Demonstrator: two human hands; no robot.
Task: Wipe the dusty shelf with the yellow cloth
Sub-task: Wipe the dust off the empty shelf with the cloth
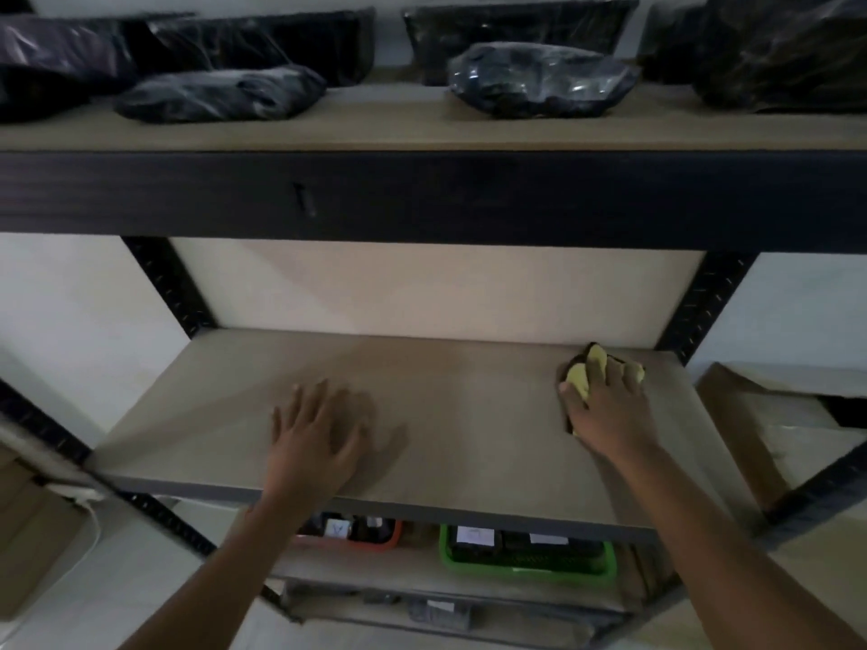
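Note:
The shelf [469,415] is a pale wooden board in a black metal rack, with nothing standing on it. My right hand [610,410] presses the yellow cloth [579,380] flat onto the board near its back right corner; the cloth shows between and beyond my fingers. My left hand [319,438] lies flat on the board left of centre, fingers spread, holding nothing.
Several black plastic-wrapped bundles [539,79] lie on the upper shelf. Below, a red basket [391,539] and a green basket [605,572] sit on the lower shelf. Cardboard boxes [750,424] stand at the right and left of the rack. Black uprights [703,307] frame the back corners.

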